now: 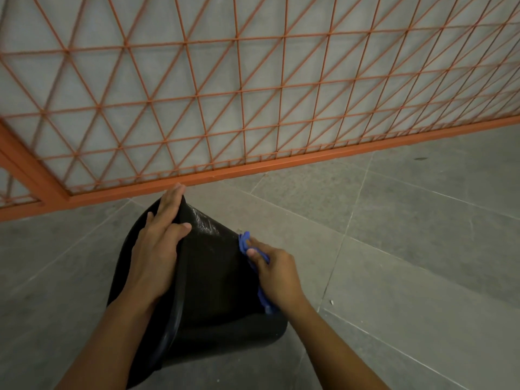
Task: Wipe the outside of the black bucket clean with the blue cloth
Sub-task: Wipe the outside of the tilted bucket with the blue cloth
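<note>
The black bucket (213,277) lies tilted on its side on the grey tiled floor, low in the middle of the view, with pale scuff marks near its upper wall. My left hand (159,246) grips the bucket's rim at the top, fingers over the edge and thumb on the outer wall. My right hand (274,271) holds the bunched blue cloth (254,263) and presses it against the bucket's right outer side. Part of the cloth hangs below my palm.
An orange metal grille fence (242,108) with a solid bottom rail runs across the back, close behind the bucket. Grey floor tiles (408,235) spread to the right and front.
</note>
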A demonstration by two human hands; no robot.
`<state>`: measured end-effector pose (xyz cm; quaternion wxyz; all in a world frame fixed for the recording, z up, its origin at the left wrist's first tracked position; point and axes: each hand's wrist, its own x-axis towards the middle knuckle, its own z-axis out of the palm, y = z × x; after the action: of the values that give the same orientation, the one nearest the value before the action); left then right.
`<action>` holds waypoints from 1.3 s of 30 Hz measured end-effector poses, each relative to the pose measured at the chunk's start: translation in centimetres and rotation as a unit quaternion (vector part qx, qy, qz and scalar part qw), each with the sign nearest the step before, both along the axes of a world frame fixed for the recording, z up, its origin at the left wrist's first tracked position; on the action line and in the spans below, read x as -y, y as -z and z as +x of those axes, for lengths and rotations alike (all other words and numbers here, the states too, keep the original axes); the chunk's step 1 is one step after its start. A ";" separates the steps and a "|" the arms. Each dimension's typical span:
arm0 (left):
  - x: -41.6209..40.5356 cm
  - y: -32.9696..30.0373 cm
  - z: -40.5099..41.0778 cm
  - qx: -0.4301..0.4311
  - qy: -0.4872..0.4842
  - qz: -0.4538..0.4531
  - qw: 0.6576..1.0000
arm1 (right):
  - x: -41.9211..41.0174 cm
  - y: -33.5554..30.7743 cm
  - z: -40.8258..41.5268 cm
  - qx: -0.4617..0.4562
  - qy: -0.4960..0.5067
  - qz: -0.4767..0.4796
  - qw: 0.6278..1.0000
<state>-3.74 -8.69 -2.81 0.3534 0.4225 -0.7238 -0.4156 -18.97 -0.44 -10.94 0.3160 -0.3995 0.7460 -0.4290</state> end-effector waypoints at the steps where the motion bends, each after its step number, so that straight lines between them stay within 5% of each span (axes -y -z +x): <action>1: 0.0 0.1 0.1 -0.001 -0.011 0.003 1.000 | 0.8 0.3 -0.6 -0.003 0.010 0.009 1.000; 6: -0.1 0.4 0.2 0.021 -0.031 0.003 0.999 | -0.6 1.4 -0.1 -0.036 0.090 0.113 0.989; 11: -0.4 0.0 0.3 0.000 -0.015 0.000 1.000 | -1.7 0.0 1.6 -0.030 0.031 -0.006 0.999; 16: -0.7 -0.1 -0.6 0.030 -0.013 -0.008 0.999 | -0.1 1.4 -1.5 -0.032 0.065 0.094 0.993; 22: -0.3 -0.2 -1.1 0.050 -0.003 -0.018 0.999 | -0.7 -1.7 0.5 0.022 -0.021 -0.061 0.998; 27: -0.7 -0.3 -1.1 0.062 -0.010 -0.020 0.998 | 1.3 2.0 -2.1 -0.029 0.077 0.099 0.992; 31: -0.5 -0.7 -0.7 0.076 -0.017 -0.024 0.997 | -1.9 1.2 0.3 -0.021 0.121 0.136 0.983; 39: -1.0 -0.4 -1.6 0.105 0.001 -0.060 0.993 | -0.4 -5.6 2.9 0.034 -0.014 -0.118 0.992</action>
<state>-5.36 -7.73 -2.40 0.2996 0.4410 -0.7809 -0.3255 -16.04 -0.09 -5.37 0.2981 -0.4294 0.6732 -0.5230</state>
